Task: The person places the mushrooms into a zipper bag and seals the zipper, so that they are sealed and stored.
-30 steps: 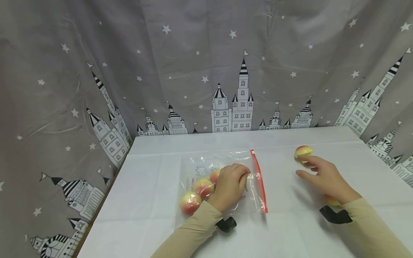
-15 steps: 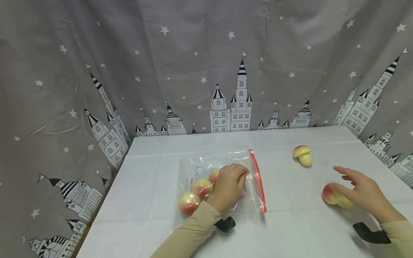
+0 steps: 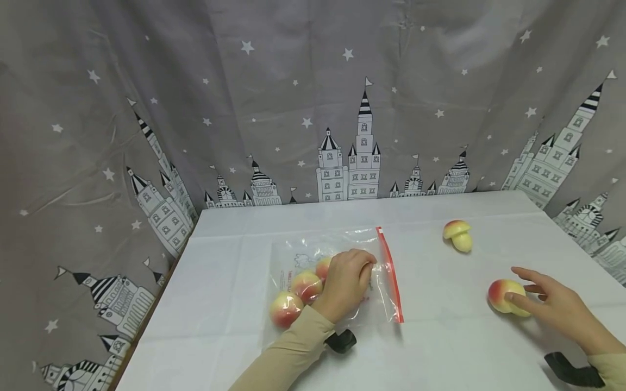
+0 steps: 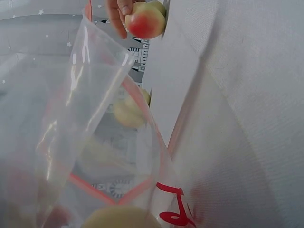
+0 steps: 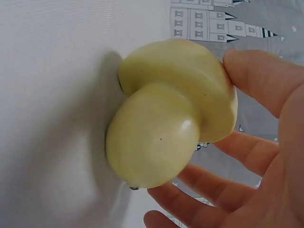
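Observation:
My left hand (image 3: 346,282) grips the upper layer of a clear zip bag (image 3: 364,239) with a red zip edge, its fingertips hidden. The left wrist view shows the mouth of the bag (image 4: 102,71) raised, apart from its lower side. Several round red-and-yellow pieces (image 3: 287,309) lie inside. At the right, my right hand (image 3: 562,307) is around a toy mushroom (image 3: 500,296) lying on its side. In the right wrist view the thumb is at the edge of the mushroom's cap (image 5: 180,61), the other fingers loosely spread beyond and below it; firm contact cannot be told.
Another toy mushroom (image 3: 458,236) lies farther back on the white-covered table (image 3: 430,347), right of the bag. A grey curtain (image 3: 274,98) with castles and stars hangs along the back and sides of the table.
My right hand has moved right and toward me, from the far mushroom to the nearer one. The near mushroom has turned slightly. My left hand has stayed on the bag.

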Motion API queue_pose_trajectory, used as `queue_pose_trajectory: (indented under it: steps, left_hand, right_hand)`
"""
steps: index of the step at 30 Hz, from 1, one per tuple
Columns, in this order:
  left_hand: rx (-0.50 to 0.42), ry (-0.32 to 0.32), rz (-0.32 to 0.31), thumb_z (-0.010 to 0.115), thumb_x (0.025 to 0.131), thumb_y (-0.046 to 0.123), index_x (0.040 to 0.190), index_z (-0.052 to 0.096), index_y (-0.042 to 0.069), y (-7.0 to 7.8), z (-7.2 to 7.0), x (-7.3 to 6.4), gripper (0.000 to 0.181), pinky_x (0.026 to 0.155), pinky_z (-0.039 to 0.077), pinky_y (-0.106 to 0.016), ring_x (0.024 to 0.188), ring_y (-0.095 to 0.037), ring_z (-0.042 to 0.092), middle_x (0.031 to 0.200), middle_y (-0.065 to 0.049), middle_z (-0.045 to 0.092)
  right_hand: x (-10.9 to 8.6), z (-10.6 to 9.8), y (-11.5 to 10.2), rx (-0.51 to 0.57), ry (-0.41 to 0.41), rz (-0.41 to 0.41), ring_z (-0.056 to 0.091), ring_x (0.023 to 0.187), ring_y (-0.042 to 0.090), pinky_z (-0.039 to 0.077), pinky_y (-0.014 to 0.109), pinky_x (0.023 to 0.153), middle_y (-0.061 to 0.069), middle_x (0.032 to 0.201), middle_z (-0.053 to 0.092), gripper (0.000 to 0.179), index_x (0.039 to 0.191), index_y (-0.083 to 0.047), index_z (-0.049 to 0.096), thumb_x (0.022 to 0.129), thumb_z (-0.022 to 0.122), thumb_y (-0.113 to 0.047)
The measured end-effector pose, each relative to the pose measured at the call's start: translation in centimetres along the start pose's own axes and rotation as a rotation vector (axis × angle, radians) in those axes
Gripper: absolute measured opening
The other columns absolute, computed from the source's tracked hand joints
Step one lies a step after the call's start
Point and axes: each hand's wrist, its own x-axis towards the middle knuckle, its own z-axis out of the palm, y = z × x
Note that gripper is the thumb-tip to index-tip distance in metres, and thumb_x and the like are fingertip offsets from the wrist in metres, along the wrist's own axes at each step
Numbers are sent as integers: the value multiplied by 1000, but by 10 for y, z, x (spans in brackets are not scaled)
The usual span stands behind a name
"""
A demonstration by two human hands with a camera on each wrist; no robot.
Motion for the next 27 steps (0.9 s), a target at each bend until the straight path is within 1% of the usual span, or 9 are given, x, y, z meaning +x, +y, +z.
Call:
queue_pose_trajectory:
  steps: [7, 9, 12, 14, 16, 19, 21, 27]
  left_hand:
    - [3, 8, 8, 62, 98, 12, 98, 73, 16, 0, 0, 0, 12, 88, 55, -35, 93, -15, 71, 98, 3, 76]
    - [2, 6, 5, 62, 98, 12, 98, 73, 16, 0, 0, 0, 12, 88, 55, -35, 93, -15, 71, 98, 3, 76]
    - [4, 0, 1, 62, 98, 12, 98, 73, 16, 0, 0, 0, 13, 88, 55, -35, 93, -15, 71, 98, 3, 76]
    - [4, -1, 1, 62, 98, 12, 98, 74, 16, 0, 0, 0, 13, 88, 55, -35, 93, -15, 71, 97, 3, 76]
    - [4, 1, 2, 62, 98, 11, 98, 74, 16, 0, 0, 0, 13, 88, 55, -35, 93, -16, 71, 97, 3, 76]
    - [8, 11, 8, 62, 97, 11, 97, 74, 15, 1, -1, 0, 12, 88, 54, -35, 92, -16, 70, 96, 2, 76]
    - [8, 19, 13, 63, 97, 11, 97, 74, 15, 2, -2, 0, 12, 87, 54, -35, 92, -16, 70, 96, 2, 76]
    - [4, 38, 27, 64, 96, 10, 95, 74, 14, 2, -3, 0, 11, 85, 54, -35, 89, -17, 71, 94, 1, 76]
  right_hand:
    - [-2, 4, 0, 20, 4, -2, 63, 106, 57, 54, 63, 80, 43, 140, 47, 69, 143, 9, 46, 96, 69, -36]
    - [-3, 5, 1, 24, 8, -9, 65, 104, 55, 57, 57, 78, 44, 138, 49, 68, 142, 9, 47, 95, 70, -35]
    - [-4, 7, 0, 34, 13, -19, 68, 101, 51, 56, 48, 75, 44, 134, 53, 67, 142, 9, 49, 95, 71, -33]
    - [-4, 8, 0, 39, 7, -17, 69, 99, 46, 54, 42, 74, 43, 131, 56, 67, 142, 8, 49, 95, 71, -34]
    - [-3, 9, -1, 37, 2, -10, 70, 95, 36, 53, 38, 72, 40, 127, 60, 67, 142, 7, 50, 94, 71, -35]
    - [-2, 10, -2, 29, -2, -7, 67, 93, 24, 49, 30, 68, 37, 122, 64, 67, 141, 7, 51, 94, 71, -36]
    - [-1, 11, -2, 21, -2, -7, 63, 92, 18, 47, 26, 66, 35, 120, 65, 67, 141, 6, 51, 94, 71, -37]
    - [-1, 11, -2, 17, 3, -24, 56, 87, 2, 46, 24, 64, 33, 119, 66, 66, 140, 5, 52, 93, 72, -36]
